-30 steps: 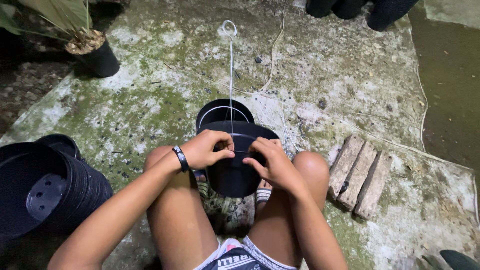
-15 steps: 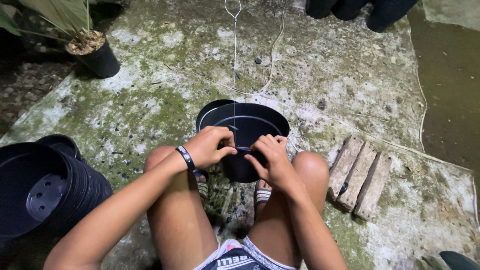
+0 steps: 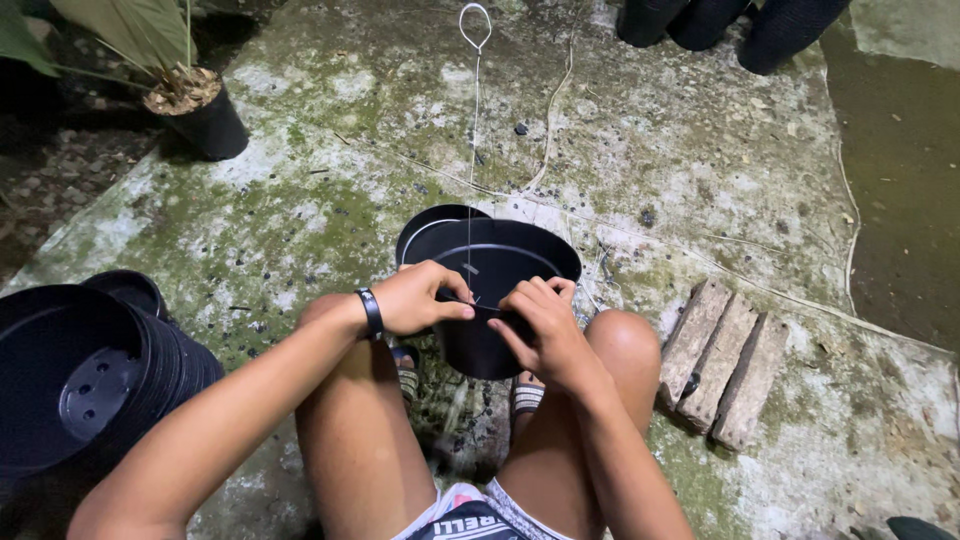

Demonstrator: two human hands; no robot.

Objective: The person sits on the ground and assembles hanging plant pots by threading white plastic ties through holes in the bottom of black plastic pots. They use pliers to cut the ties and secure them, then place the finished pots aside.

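A black plastic pot (image 3: 490, 270) is tilted between my knees, its mouth facing away from me. My left hand (image 3: 420, 298) and my right hand (image 3: 538, 320) both pinch at its near rim. A thin wire hanger (image 3: 473, 120) rises from that rim and ends in a loop at the top of the view. Just behind this pot sits a second black pot (image 3: 425, 225), mostly hidden. A black band is on my left wrist.
A stack of black pots (image 3: 85, 375) lies on its side at the left. A potted plant (image 3: 195, 110) stands far left. Wooden blocks (image 3: 725, 360) lie to the right. Dark pots (image 3: 720, 20) line the far edge. The concrete floor (image 3: 330, 200) is mossy.
The pot has tipped so that its open mouth shows more. The wire hanger has shifted slightly right and higher. Both hands stay at the near rim.
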